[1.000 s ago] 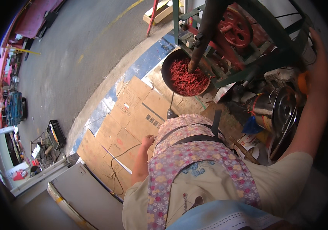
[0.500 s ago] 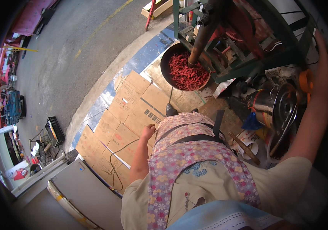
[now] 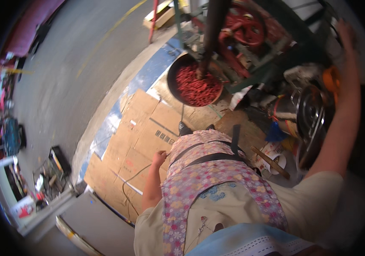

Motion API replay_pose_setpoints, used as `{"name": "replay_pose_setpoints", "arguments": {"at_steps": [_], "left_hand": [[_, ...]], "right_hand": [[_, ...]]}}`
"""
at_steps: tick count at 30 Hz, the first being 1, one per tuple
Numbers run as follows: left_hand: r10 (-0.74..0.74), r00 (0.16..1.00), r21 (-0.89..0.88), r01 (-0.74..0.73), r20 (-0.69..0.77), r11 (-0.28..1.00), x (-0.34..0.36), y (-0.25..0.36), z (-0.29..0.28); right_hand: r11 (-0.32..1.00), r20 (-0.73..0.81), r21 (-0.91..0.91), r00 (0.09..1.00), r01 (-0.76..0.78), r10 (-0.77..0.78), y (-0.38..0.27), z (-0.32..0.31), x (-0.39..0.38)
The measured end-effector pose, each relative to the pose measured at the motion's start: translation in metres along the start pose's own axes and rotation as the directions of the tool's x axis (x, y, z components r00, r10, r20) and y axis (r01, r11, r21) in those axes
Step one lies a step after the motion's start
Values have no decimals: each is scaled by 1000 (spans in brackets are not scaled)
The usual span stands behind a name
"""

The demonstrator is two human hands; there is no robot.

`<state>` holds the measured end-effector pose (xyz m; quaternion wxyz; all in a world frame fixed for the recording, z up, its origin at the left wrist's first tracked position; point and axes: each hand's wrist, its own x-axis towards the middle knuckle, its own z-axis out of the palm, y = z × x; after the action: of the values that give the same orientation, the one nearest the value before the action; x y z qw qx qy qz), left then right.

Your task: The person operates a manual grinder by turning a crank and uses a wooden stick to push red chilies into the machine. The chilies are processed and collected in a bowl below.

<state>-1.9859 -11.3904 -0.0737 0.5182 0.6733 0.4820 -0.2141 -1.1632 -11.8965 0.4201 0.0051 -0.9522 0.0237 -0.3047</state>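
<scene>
My left hand (image 3: pixel 160 158) hangs beside my flowered apron (image 3: pixel 216 170), fingers curled in, above flattened cardboard; nothing shows in it. My right arm stretches up along the right side, and my right hand (image 3: pixel 346 35) is beside the top of a green metal frame (image 3: pixel 291 57) near a pale wall. Blur hides its fingers and whatever they may touch. Ahead, a wide round pan (image 3: pixel 172 77) on the floor holds shredded-looking red pieces, perhaps chilies (image 3: pixel 199 90). A thick dark pipe (image 3: pixel 210 40) from the machine reaches down into them.
Flattened cardboard (image 3: pixel 137 128) covers the floor at left, with a thin cord (image 3: pixel 124 187) across it. A lidded steel pot (image 3: pixel 308 113), an orange object (image 3: pixel 331 79) and a wooden stick (image 3: pixel 272 163) crowd the right. A red wheel (image 3: pixel 250 27) sits inside the frame. Beyond lies a road (image 3: pixel 80 55).
The view has shifted slightly, with the pan now lower and further left. My right hand has moved up and left at the frame's top. My left hand stays low by the apron.
</scene>
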Motion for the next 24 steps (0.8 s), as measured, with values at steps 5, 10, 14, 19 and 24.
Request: {"name": "replay_pose_setpoints", "arguments": {"at_steps": [5, 10, 14, 19, 24], "left_hand": [[-82, 991, -6, 84, 101, 996, 20, 14, -6], [28, 977, 91, -49, 210, 995, 39, 46, -8], [31, 962, 163, -78, 271, 984, 57, 74, -9], [-34, 972, 247, -26, 235, 969, 66, 106, -21], [-63, 964, 313, -23, 260, 950, 59, 128, -30]], "right_hand": [[899, -105, 382, 956, -216, 274, 81, -36, -71], [959, -39, 208, 978, -193, 206, 226, -44, -211], [780, 458, -306, 634, -546, 623, 292, -23, -363], [646, 372, -230, 548, -728, 750, 310, 17, -491], [568, 454, -103, 469, -817, 757, 321, 26, -526]]}}
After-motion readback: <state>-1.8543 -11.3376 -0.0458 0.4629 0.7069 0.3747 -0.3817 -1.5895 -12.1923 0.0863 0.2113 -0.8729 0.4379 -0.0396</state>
